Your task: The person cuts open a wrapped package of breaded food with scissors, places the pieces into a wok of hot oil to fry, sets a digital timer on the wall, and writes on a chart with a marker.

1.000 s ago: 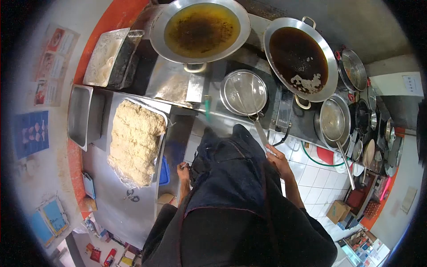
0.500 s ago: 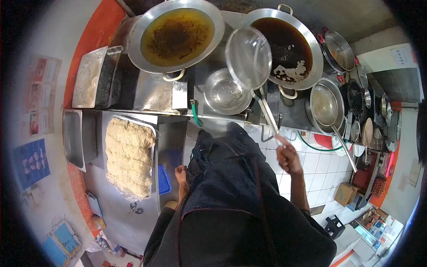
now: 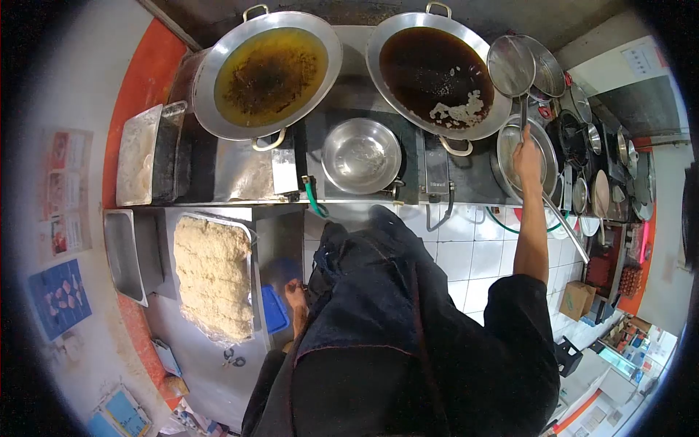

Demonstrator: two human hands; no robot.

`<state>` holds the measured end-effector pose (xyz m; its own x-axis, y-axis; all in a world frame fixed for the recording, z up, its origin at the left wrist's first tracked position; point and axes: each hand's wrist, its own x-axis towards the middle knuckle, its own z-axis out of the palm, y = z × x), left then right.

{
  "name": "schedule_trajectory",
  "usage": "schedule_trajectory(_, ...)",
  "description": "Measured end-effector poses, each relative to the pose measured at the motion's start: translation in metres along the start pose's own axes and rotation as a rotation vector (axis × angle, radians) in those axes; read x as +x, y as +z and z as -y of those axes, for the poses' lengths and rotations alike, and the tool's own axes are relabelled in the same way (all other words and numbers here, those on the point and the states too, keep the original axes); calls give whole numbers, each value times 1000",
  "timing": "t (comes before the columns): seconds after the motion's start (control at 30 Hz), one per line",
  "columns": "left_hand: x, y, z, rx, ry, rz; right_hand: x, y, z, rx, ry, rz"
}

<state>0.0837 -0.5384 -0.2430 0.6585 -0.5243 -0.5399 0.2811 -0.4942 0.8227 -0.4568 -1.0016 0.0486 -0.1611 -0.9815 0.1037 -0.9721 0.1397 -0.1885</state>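
Observation:
My right hand (image 3: 527, 159) is closed around the handle of a round mesh strainer (image 3: 511, 67), held up at the right edge of the wok of dark oil (image 3: 437, 76). Pale bits float in that oil. Below the strainer sits a pan with another long-handled strainer (image 3: 542, 149). A steel bowl (image 3: 361, 156) stands on the counter in front of the woks. Down by my left hip is my left hand (image 3: 296, 293), its fingers curled; what it holds, if anything, is too small to make out.
At the upper left is a wok of yellowish oil (image 3: 271, 76). A tray of breaded food (image 3: 213, 277) lies on the steel table, with scissors (image 3: 233, 357) beside it. Metal containers (image 3: 138, 156) stand at the left. Pans and ladles crowd the right side.
The strainer has moved from above the steel bowl up and right, past the dark oil wok. My right arm now stretches forward. The view has shifted too.

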Motion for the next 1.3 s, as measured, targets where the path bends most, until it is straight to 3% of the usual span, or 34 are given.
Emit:
schedule_trajectory(0.07,1,-2,0,45,25,-29,6,4,4,-30,63,69)
schedule_trajectory(0.13,-12,-3,-11,121,-134,-48,5,30,2,-137,-54,72)
schedule_trajectory(0.27,17,-12,65,324,16,-81,-4,63,25,61,-198,67)
schedule_trajectory(0.33,15,-9,68,457,-18,-119,-4,57,58,335,125,362)
schedule_trajectory(0.37,15,-9,70,457,-18,-121,-2,68,57,336,124,363)
schedule_trajectory(0.47,21,-8,87,107,109,-19,2,95,63,450,32,396)
schedule_trajectory(0.53,23,-6,88,-126,192,53,-10,60,112,827,259,576)
schedule_trajectory(0.7,19,-11,76,3,28,-34,-18,36,149,907,244,582)
schedule_trajectory(1.3,50,-13,79,174,74,6,-53,4,145,1034,281,648)
